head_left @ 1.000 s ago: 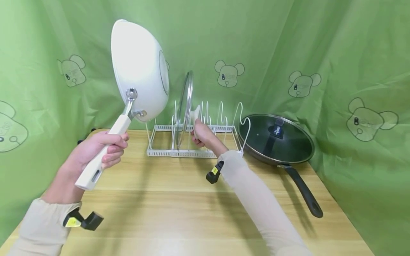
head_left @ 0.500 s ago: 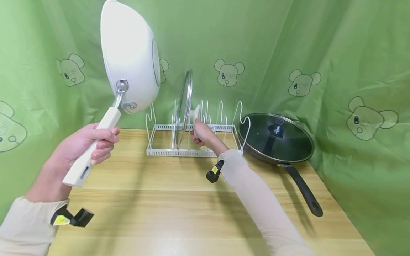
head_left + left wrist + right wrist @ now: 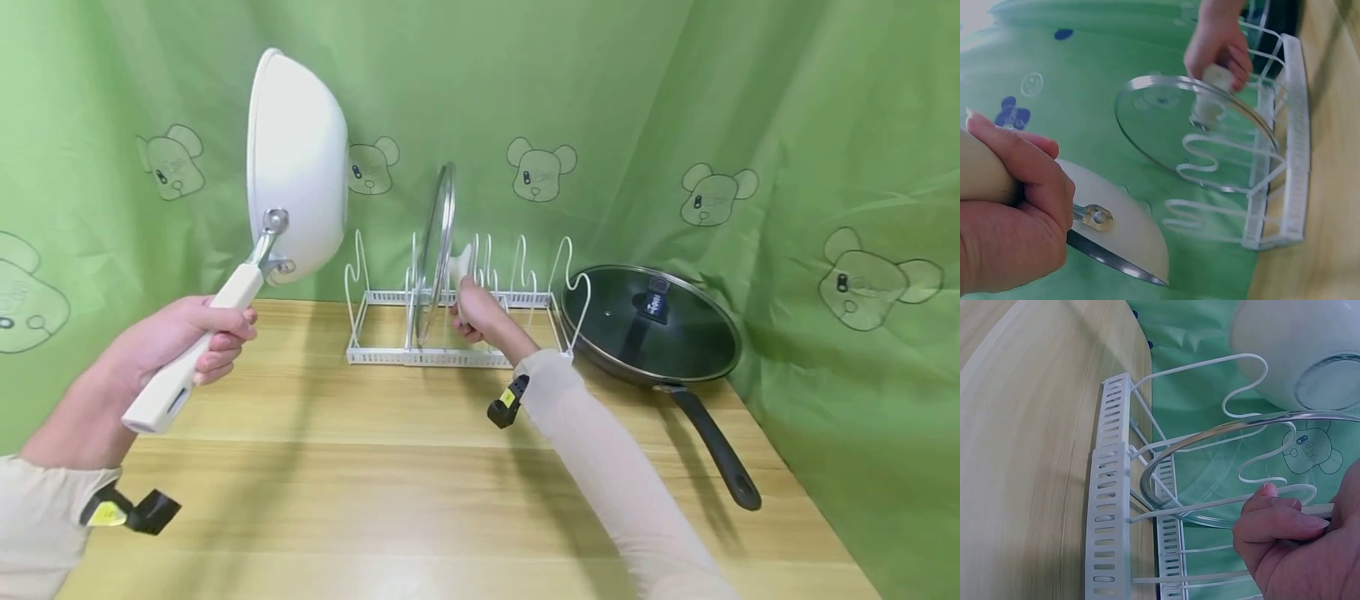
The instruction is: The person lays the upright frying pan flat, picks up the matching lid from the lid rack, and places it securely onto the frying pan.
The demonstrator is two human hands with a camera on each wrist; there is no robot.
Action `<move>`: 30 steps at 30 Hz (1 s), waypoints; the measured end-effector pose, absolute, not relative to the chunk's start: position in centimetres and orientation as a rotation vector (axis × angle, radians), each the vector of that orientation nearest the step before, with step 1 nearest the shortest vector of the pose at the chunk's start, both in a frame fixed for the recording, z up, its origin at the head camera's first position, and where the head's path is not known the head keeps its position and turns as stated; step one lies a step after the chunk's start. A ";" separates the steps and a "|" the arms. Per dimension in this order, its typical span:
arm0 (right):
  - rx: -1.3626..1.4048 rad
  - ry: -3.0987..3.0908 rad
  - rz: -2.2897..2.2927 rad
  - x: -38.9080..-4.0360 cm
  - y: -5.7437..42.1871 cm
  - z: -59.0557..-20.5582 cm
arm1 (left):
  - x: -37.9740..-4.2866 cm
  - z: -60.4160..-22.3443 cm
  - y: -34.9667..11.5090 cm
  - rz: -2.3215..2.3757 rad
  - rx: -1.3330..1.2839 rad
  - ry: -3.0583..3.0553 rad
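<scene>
Holding a white pan (image 3: 300, 167) aloft, with a glass lid (image 3: 437, 250) on edge in a white rack (image 3: 453, 358).
With the left hand (image 3: 183, 342), gripping the pan's handle (image 3: 238, 287), bowl turned sideways in the air left of the rack and apart from it; with the right hand (image 3: 483, 314), gripping the lid's white knob (image 3: 460, 267), down between the rack's wires. In the pan's case, probably stiff and heavy toward the bowl, so best taken high on the handle to resist twisting; in the lid's, likely slick and breakable, so best held by the knob. Underneath, a pale wood-grain surface (image 3: 390, 500); just right of the rack, a lidded dark pan (image 3: 652, 342); behind and to both sides, green curtains (image 3: 450, 75) printed with bear heads.
</scene>
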State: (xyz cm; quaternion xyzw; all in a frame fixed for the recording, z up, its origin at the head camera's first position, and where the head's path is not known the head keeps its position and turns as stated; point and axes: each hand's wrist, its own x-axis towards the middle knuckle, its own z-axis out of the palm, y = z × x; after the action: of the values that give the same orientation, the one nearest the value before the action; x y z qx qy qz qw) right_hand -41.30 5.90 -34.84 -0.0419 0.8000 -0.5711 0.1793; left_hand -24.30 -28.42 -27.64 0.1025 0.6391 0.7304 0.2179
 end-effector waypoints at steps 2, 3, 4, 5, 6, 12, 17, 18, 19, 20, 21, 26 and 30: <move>-0.137 2.264 -1.605 -41.3 5.8 -34.7 | -24.2 -28.0 -29.0 1.996 0.242 1.817; -0.150 2.265 -1.600 -41.3 5.7 -34.7 | -24.1 -28.2 -29.3 1.987 0.217 1.841; -0.159 2.266 -1.595 -41.3 5.6 -34.7 | -24.1 -28.4 -29.5 1.981 0.196 1.856; -0.165 2.264 -1.594 -41.3 5.6 -34.6 | -24.1 -28.6 -29.8 1.971 0.182 1.869; -0.163 2.261 -1.597 -41.3 5.6 -34.6 | -24.1 -28.7 -29.9 1.965 0.160 1.884; -0.130 2.264 -1.614 -41.3 5.9 -34.4 | -24.3 -29.4 -30.3 1.824 0.043 2.074; -0.135 2.253 -1.637 -41.3 6.0 -34.4 | -24.1 -30.0 -30.4 1.643 -0.040 2.250; -0.134 2.252 -1.639 -41.4 6.1 -34.4 | -24.1 -30.2 -30.4 1.620 -0.053 2.264; -0.133 2.249 -1.641 -41.4 6.1 -34.5 | -24.1 -30.4 -30.4 1.606 -0.065 2.270; -0.136 2.251 -1.640 -41.4 6.2 -34.5 | -24.1 -30.5 -30.4 1.588 -0.068 2.277; -0.135 2.251 -1.640 -41.4 6.2 -34.5 | -24.1 -30.7 -30.5 1.576 -0.071 2.281; -0.131 2.263 -1.623 -41.4 6.1 -34.7 | -23.6 -31.4 -30.6 1.541 -0.089 2.293; -0.129 2.260 -1.619 -41.3 6.1 -34.8 | -23.5 -31.9 -30.7 1.536 -0.088 2.286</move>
State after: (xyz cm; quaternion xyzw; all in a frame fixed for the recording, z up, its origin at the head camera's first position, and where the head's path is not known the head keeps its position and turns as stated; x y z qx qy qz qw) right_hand -41.26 6.12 -34.84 -0.0455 0.7991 -0.5723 0.1784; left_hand -23.47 -30.71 -31.90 -0.0312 0.8143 0.5470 0.1919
